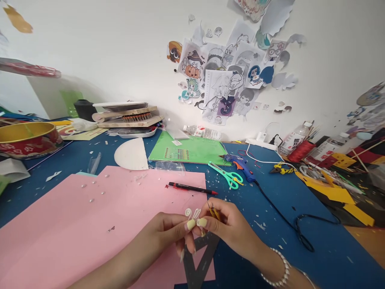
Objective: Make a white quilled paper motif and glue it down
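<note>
Between the thumbs and fingertips of both hands is a small white curled piece (pixel 188 212), with a spiral and narrow loops standing up. My left hand (pixel 168 233) pinches its left side. My right hand (pixel 230 224) pinches it from the right and also keeps yellow-handled tweezers (pixel 215 212) tucked behind its fingers. The fingertips hide the lower part of the piece. Below the hands, a dark triangle ruler (pixel 189 269) lies partly over the pink sheet (pixel 114 208). A black and red pen (pixel 192 188) rests just beyond them.
Teal scissors (pixel 226 175) and a blue glue gun (pixel 245 168) with a black cord lie right of the pen. A green sheet (pixel 198 146) carries small beads. Pearls (pixel 92 200) dot the pink sheet. A half-round white piece (pixel 131 154) and red tin (pixel 30 140) stand left; bottles (pixel 296 138) right.
</note>
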